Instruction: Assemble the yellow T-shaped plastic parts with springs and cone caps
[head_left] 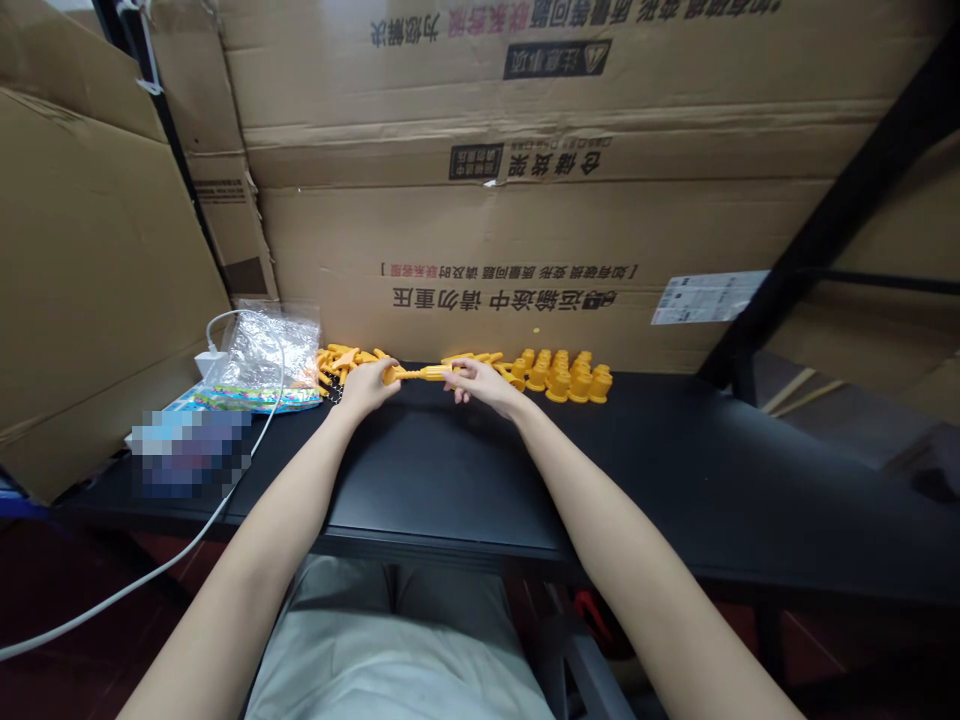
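Observation:
My left hand (pixel 366 388) is closed around a yellow round plastic base (pixel 389 375), held sideways over the back of the black table. My right hand (pixel 484 386) pinches a thicker yellow plastic rod (pixel 433 373). A thin yellow stem runs between the base and the rod, so they meet end to end; whether they are joined I cannot tell. Beyond my left hand lies a heap of loose yellow plastic parts (pixel 345 358). Several yellow stepped round bases (pixel 559 383) stand grouped to the right of my right hand, and longer yellow pieces (pixel 480 357) lie behind it.
Upright cardboard (pixel 450 220) walls off the back, and a cardboard panel (pixel 97 280) stands left. A clear plastic bag (pixel 270 345) rests at the table's left, near a blurred-out item (pixel 191 450). A white cable (pixel 255 450) hangs over the front edge of the black table (pixel 450 480).

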